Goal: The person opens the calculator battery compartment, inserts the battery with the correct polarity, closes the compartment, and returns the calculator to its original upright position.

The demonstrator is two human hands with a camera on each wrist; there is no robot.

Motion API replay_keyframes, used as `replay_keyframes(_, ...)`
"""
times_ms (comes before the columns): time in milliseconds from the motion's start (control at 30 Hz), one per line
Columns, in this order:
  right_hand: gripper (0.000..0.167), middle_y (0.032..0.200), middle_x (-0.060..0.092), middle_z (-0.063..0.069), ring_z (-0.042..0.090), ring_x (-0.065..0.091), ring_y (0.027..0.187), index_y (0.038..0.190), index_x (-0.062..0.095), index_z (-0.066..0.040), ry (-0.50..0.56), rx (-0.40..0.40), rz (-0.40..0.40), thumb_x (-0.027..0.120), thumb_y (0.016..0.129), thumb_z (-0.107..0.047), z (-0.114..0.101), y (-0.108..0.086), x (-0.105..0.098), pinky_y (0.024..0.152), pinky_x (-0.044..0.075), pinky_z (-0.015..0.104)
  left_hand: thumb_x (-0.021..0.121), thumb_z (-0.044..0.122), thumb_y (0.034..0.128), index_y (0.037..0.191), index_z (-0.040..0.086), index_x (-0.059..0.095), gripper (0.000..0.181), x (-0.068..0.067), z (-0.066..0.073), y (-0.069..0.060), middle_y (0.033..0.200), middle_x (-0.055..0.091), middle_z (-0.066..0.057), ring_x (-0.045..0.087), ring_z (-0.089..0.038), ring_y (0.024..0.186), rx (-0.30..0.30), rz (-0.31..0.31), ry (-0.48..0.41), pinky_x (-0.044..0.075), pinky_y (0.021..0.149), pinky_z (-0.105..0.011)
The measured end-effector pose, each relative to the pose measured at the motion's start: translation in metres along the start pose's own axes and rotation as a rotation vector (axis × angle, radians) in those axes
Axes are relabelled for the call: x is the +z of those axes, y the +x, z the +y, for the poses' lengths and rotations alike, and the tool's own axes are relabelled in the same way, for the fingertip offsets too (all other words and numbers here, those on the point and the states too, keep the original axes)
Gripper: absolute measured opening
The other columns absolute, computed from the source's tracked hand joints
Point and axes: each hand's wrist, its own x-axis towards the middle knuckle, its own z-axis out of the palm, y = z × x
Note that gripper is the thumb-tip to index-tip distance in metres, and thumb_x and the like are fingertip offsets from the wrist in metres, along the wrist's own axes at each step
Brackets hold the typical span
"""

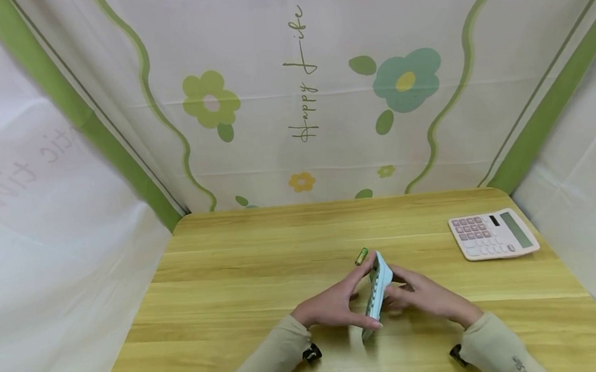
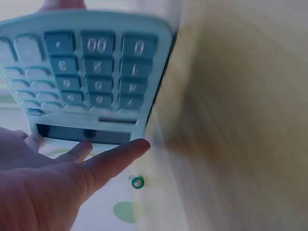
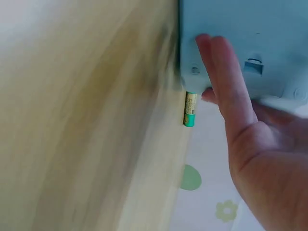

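Observation:
A light blue calculator [image 1: 379, 291] is tilted up on its edge just above the table, keys toward the left and back toward the right. My left hand [image 1: 335, 305] grips it by two opposite edges, thumb at the near end and fingers at the far end. In the left wrist view, the left fingers lie along the display end of the calculator [image 2: 91, 86]. My right hand [image 1: 427, 299] is at the back of the calculator. Its fingers [image 3: 228, 82] are mostly straight in front of the battery cover's latch [image 3: 253, 67]; whether they press on it I cannot tell.
A green battery [image 1: 361, 256] lies on the wooden table [image 1: 232, 286] just beyond the left fingertips. A pink and white calculator [image 1: 494, 235] lies at the right rear of the table. Printed fabric [image 1: 268, 94] hangs behind the table and along both sides.

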Motion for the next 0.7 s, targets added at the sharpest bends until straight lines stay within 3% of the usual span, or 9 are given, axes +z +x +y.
replay_keyframes(100, 0.064, 0.146, 0.041, 0.042, 0.041, 0.068, 0.112, 0.167, 0.006, -0.004, 0.078, 0.037, 0.021, 0.035, 0.115, -0.028, -0.005, -0.001, -0.003, 0.091, 0.061, 0.049, 0.078, 0.028, 0.0937, 0.163, 0.042, -0.016, 0.117, 0.003, 0.000, 0.002, 0.173, -0.010, 0.013, 0.006, -0.017, 0.160, -0.005, -0.022, 0.034, 0.034, 0.123, -0.050)
replay_keyframes(267, 0.064, 0.155, 0.033, 0.040, 0.037, 0.067, 0.113, 0.166, 0.018, -0.008, 0.023, 0.067, 0.143, 0.046, 0.112, -0.028, -0.006, 0.001, -0.003, 0.085, 0.064, 0.043, 0.083, 0.031, 0.0899, 0.164, 0.039, -0.012, 0.121, 0.008, 0.002, 0.004, 0.173, -0.009, 0.011, 0.008, -0.018, 0.160, -0.035, -0.023, 0.141, 0.028, 0.126, -0.042)
replay_keyframes(400, 0.058, 0.147, 0.044, 0.035, 0.031, 0.069, 0.106, 0.158, 0.033, -0.004, 0.005, 0.054, 0.169, 0.055, 0.109, -0.026, -0.005, -0.002, -0.004, 0.081, 0.065, 0.040, 0.087, 0.033, 0.0857, 0.164, 0.039, -0.012, 0.126, 0.010, 0.002, 0.005, 0.173, -0.012, 0.013, 0.000, -0.016, 0.161, -0.024, -0.029, 0.180, 0.022, 0.129, -0.047)
replay_keyframes(533, 0.053, 0.129, 0.058, 0.030, 0.022, 0.074, 0.085, 0.151, 0.046, -0.004, -0.068, 0.074, 0.223, 0.062, 0.106, -0.026, -0.007, -0.005, -0.007, 0.066, 0.064, 0.039, 0.090, 0.042, 0.0799, 0.165, 0.037, -0.010, 0.131, 0.011, -0.002, 0.004, 0.172, -0.016, 0.016, -0.001, -0.017, 0.162, -0.006, -0.032, 0.304, 0.025, 0.128, -0.048)
replay_keyframes(700, 0.050, 0.096, 0.065, 0.015, 0.019, 0.068, 0.058, 0.146, 0.053, -0.002, -0.153, 0.135, 0.265, 0.067, 0.102, -0.021, -0.006, -0.007, -0.006, 0.052, 0.060, 0.040, 0.094, 0.051, 0.0705, 0.167, 0.035, -0.005, 0.139, 0.012, -0.003, 0.000, 0.171, -0.020, 0.015, 0.002, -0.020, 0.162, 0.014, -0.028, 0.497, 0.034, 0.124, -0.044)
